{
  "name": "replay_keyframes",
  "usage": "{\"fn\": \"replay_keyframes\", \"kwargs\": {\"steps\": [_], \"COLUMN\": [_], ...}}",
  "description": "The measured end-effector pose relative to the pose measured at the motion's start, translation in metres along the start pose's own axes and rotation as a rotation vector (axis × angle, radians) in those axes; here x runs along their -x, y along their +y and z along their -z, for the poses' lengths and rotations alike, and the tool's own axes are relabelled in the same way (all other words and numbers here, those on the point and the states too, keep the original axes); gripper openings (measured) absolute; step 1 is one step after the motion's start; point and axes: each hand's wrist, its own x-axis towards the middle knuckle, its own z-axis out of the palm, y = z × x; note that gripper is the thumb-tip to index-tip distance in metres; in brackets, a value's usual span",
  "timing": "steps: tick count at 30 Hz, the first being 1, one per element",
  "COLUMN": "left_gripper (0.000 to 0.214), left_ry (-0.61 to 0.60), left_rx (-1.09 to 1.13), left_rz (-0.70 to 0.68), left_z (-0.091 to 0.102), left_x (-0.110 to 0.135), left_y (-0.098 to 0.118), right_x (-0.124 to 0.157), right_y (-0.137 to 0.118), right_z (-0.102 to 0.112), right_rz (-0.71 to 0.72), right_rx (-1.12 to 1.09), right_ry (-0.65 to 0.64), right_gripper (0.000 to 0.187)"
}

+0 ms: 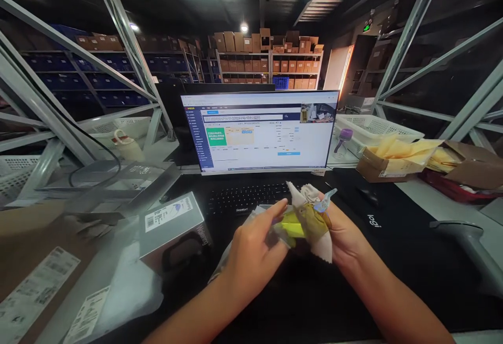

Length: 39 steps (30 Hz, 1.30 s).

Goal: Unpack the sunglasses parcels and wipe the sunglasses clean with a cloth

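Above the black desk mat, my left hand (251, 244) is closed round a crinkled clear plastic bag (231, 252). A bright yellow-green piece (291, 228) sits between my two hands, partly covered by my left fingers; I cannot tell its kind. In my right hand (343, 234) is a crumpled beige and olive cloth (314, 223), its jagged edge hanging down. A small translucent bluish plastic piece (325, 201) sticks out at the cloth's top, by my right fingers. The palm side of both hands is mostly hidden.
Behind my hands are a keyboard (251, 197) and a lit monitor (259, 134). A grey printed box (173, 223) stands left, beside a labelled brown carton (39, 276). A mouse (367, 195), a handheld scanner (467, 239) and a carton of yellow envelopes (383, 168) are right.
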Motion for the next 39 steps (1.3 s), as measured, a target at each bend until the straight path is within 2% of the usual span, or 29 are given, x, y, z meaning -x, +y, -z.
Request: {"fn": "replay_keyframes", "kwargs": {"steps": [3,7,13,20,25,28,31,36,39], "left_gripper": [0.054,0.049,0.052,0.051,0.052,0.05,0.049,0.053,0.053], "left_ry": [0.007,-0.009,0.007,0.034,0.064,0.101,0.127,0.152,0.154], "left_rx": [0.009,0.03,0.005,0.02,0.048,0.025,0.013,-0.004,-0.045], "left_rz": [0.057,0.11,0.094,0.127,0.063,0.002,0.002,0.013,0.014], "left_z": [0.002,0.005,0.005,0.009,0.008,0.006,0.007,0.01,0.013], "left_x": [-0.002,-0.004,-0.005,-0.004,-0.003,-0.003,-0.003,-0.003,-0.005], "left_y": [0.002,0.005,0.005,0.0,0.001,0.001,0.0,-0.001,0.001], "right_x": [-0.001,-0.001,-0.001,0.004,0.006,0.009,0.012,0.015,0.014], "right_y": [0.01,0.023,0.003,0.012,0.003,-0.003,0.002,0.016,0.01], "right_z": [-0.001,0.001,0.006,-0.003,0.004,0.006,0.005,0.002,0.003], "right_rz": [0.034,-0.017,-0.122,0.028,-0.071,-0.052,0.001,0.064,0.035], "right_rx": [0.072,0.119,-0.034,0.213,0.009,-0.052,0.008,0.144,0.128], "right_ry": [0.006,0.039,0.002,0.028,-0.07,-0.082,-0.054,-0.091,-0.082], "right_gripper": [0.044,0.044,0.046,0.035,0.04,0.038,0.036,0.038,0.039]}}
